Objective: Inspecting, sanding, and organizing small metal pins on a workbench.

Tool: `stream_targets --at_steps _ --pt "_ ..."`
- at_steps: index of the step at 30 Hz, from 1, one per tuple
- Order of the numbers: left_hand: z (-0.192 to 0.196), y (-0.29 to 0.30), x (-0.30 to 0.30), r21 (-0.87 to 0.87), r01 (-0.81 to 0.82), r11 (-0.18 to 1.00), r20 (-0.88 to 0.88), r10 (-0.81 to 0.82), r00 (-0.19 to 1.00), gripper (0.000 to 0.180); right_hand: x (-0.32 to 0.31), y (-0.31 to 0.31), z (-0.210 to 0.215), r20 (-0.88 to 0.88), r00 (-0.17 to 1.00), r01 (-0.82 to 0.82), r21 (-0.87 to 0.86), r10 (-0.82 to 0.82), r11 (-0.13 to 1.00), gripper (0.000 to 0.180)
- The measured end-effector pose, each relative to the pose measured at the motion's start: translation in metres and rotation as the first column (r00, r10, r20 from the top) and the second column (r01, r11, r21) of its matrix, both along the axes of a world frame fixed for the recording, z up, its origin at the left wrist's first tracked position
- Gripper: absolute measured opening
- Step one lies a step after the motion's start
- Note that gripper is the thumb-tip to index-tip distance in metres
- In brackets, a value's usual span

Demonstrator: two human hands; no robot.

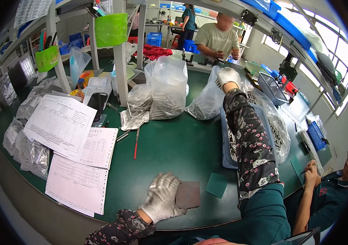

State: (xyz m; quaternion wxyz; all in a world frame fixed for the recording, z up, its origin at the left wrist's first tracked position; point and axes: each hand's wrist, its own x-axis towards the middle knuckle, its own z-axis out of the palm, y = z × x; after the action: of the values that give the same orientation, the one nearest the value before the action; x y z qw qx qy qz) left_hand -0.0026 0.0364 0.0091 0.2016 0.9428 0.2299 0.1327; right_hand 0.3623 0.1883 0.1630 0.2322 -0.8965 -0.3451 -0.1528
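My left hand point(163, 199), in a worn whitish glove, lies on the green table near its front edge. Its fingers are spread, and its thumb and index side touch a brown square plate point(188, 194). My right arm reaches far forward over a blue basket point(227, 157) of metal pins. In its glove, my right hand point(227, 76) is closed at the mouth of a clear plastic bag point(204, 102); a few short metal pins seem to show at its fingertips. Pins lie inside that bag. A green square sheet point(216, 185) lies right of the brown plate.
A larger clear bag of pins point(167, 92) stands left of the first. Printed papers point(78, 175), a phone point(97, 102) and a red-handled tool point(136, 145) lie left. Another pin bag point(280, 134) flanks the basket. One co-worker point(219, 38) sits opposite, another point(325, 196) at right.
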Motion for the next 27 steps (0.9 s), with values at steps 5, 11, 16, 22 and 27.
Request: stream_targets --at_steps 5,11,16,22,27 --pt "0.001 -0.001 0.002 0.013 0.033 0.999 0.002 -0.033 0.999 0.092 -0.008 0.007 -0.008 0.047 0.983 -0.166 -0.183 0.177 0.969 0.045" --pt "0.0 -0.001 -0.001 0.029 0.042 0.999 0.058 -0.044 0.997 0.093 0.005 0.01 -0.001 -0.003 0.966 -0.238 -0.395 0.258 0.887 0.042" --pt "0.002 0.0 -0.001 0.037 0.036 0.999 0.024 -0.037 0.999 0.091 0.015 -0.022 0.013 0.017 0.95 -0.266 -0.482 0.313 0.835 0.041" --pt "0.007 0.0 0.002 0.02 0.035 0.999 0.013 -0.035 0.999 0.092 -0.002 -0.091 0.028 0.211 0.89 -0.357 -0.23 0.404 0.906 0.03" --pt "0.003 0.012 0.007 0.038 -0.153 0.987 0.0 0.154 0.988 0.102 -0.053 -0.143 0.035 0.328 0.725 -0.53 -0.298 0.606 0.794 0.021"
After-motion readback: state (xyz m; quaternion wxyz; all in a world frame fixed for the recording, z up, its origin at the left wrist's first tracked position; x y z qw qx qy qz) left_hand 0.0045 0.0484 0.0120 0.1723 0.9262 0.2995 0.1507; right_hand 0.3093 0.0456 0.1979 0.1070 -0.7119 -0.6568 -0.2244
